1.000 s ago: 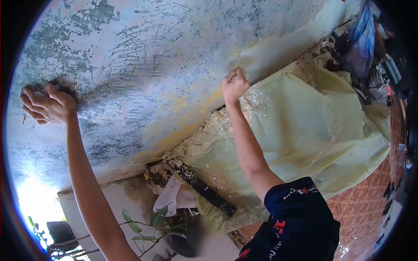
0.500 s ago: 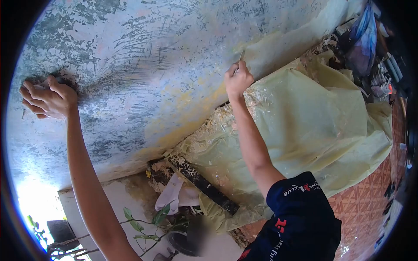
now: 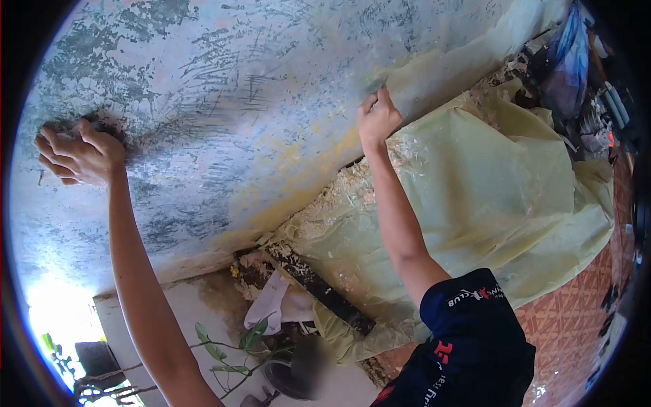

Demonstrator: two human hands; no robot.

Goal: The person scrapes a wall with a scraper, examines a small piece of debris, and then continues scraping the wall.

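Observation:
My left hand (image 3: 80, 156) rests against the peeling wall (image 3: 285, 81), its fingers apart and slightly bent, over a dark patch. My right hand (image 3: 380, 121) is closed around what looks like a scraper (image 3: 375, 85), whose thin blade is smeared by motion. Most of its handle is hidden in the fist. The blade is at the wall beside a yellowish patch, low down near the wall's foot. Grey, white and yellow layers show on the wall, with many scratch marks.
A pale yellow-green sheet (image 3: 488, 183) covers something along the wall, with paint flakes (image 3: 346, 183) on its edge. A dark flat bar (image 3: 322, 288) lies near a white cloth (image 3: 266, 302). There is a leafy plant (image 3: 254, 336), a blue bag (image 3: 568, 57) and a tiled floor (image 3: 566, 312).
My right hand and the scraper have shifted slightly right and down in view, and the blade is now blurred. My left hand stays against the wall.

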